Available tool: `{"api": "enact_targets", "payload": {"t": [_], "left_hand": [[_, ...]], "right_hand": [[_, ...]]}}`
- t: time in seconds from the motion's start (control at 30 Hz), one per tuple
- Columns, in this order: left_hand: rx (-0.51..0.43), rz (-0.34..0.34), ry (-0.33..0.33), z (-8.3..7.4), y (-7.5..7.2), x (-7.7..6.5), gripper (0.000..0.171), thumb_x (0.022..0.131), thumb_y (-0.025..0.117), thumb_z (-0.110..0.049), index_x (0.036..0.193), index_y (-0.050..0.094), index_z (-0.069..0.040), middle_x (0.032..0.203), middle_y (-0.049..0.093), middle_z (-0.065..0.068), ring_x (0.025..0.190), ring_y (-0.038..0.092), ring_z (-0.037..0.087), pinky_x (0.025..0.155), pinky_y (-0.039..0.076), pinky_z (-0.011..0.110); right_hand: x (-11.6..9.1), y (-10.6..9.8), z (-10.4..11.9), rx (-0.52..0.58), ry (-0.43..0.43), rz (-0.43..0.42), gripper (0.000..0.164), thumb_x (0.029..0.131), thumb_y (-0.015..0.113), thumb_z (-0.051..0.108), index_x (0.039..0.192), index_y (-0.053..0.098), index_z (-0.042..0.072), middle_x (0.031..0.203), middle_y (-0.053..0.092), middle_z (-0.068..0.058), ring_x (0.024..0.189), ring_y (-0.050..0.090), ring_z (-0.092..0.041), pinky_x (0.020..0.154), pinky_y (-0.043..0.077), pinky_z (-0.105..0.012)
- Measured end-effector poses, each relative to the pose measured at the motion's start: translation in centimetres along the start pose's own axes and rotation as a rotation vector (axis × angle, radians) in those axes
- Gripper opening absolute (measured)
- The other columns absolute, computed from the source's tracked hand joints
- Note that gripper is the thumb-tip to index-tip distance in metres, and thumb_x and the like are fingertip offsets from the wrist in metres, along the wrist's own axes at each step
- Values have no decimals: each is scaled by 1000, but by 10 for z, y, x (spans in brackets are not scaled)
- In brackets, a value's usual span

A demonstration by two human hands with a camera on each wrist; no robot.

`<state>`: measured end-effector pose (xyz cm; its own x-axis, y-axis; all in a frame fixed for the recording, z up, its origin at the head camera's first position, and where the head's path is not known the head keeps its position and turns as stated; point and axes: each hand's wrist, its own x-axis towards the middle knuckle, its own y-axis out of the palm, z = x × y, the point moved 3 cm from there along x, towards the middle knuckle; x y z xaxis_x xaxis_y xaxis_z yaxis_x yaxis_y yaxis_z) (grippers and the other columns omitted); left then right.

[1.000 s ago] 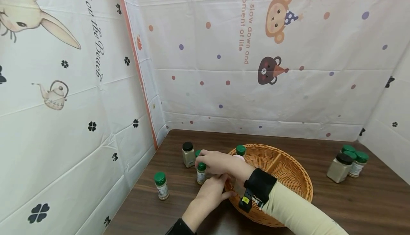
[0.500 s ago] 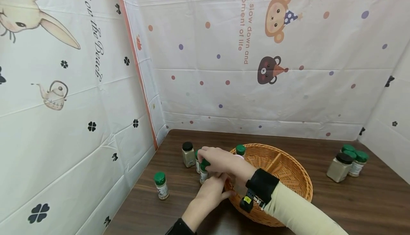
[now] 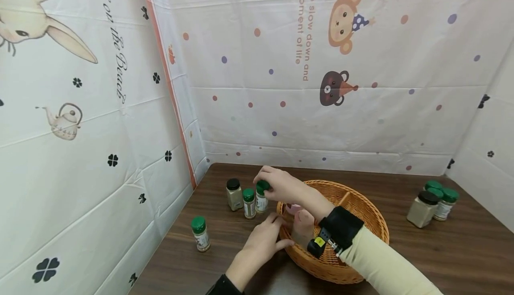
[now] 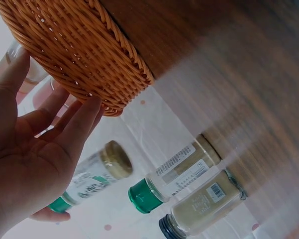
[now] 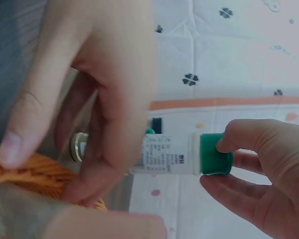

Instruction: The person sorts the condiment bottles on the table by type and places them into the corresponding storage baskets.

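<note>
My right hand [image 3: 283, 187] pinches the green cap of a spice jar [image 3: 262, 203] with thumb and fingertips. This small clear jar, white-labelled, hangs from the grip with its base downward; the right wrist view shows its cap [image 5: 216, 153] between the fingers. Beside the round wicker basket [image 3: 335, 273], my left hand [image 3: 261, 241] rests with thumb and fingers spread against the near left rim. Left of the held jar stand another green-capped spice jar [image 3: 249, 205] and a black-capped square jar [image 3: 234, 197]. A third green-capped jar [image 3: 201, 237] is nearer the front left.
Inside the basket are a wooden divider [image 3: 344, 199] and a clear container with something pinkish [image 3: 303, 226], partly covered by the right arm. A black-capped jar [image 3: 422, 210] and several green-capped jars [image 3: 445, 205] cluster at the right. Printed cloth walls [image 3: 249, 143] border the brown table [image 3: 401, 259].
My right hand has taken the green-capped jar from near the left fingers backward and slightly right, beside the other standing jars. The left hand keeps its place at the basket rim.
</note>
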<state>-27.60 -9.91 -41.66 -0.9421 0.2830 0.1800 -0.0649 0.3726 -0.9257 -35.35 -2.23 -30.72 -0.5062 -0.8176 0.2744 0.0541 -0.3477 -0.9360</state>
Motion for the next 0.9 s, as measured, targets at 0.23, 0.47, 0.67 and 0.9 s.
{"api": "enact_targets", "payload": {"t": [0.23,0.47,0.67,0.9], "left_hand": [[-20,-3,7,0,0,0,46,88,71,-47,118,64,-14,123,58,4,88,66,18,70,56,28],[-10,-16,4,-2,0,-1,49,87,71,-49,120,64,-14,127,57,4,93,68,21,73,57,29],[-21,-13,-5,-1,0,-1,47,87,72,-47,120,64,-14,126,57,3,92,68,21,74,57,31],[1,-25,-1,-1,1,-1,45,87,72,-48,118,64,-16,124,57,0,92,67,17,76,57,30]], "right_hand": [[-6,-20,-17,-19,30,-172,33,90,60,0,122,66,8,121,56,-9,86,51,-14,69,42,-26],[-20,-34,-39,13,138,-288,33,91,62,2,124,65,8,127,56,-13,95,60,-21,75,49,-33],[-34,-45,-60,75,246,-320,37,91,59,1,126,64,9,128,58,-17,94,60,-25,73,49,-33],[-52,-51,-85,86,341,-375,34,90,57,-3,122,63,6,118,58,-17,93,58,-28,73,48,-36]]}}
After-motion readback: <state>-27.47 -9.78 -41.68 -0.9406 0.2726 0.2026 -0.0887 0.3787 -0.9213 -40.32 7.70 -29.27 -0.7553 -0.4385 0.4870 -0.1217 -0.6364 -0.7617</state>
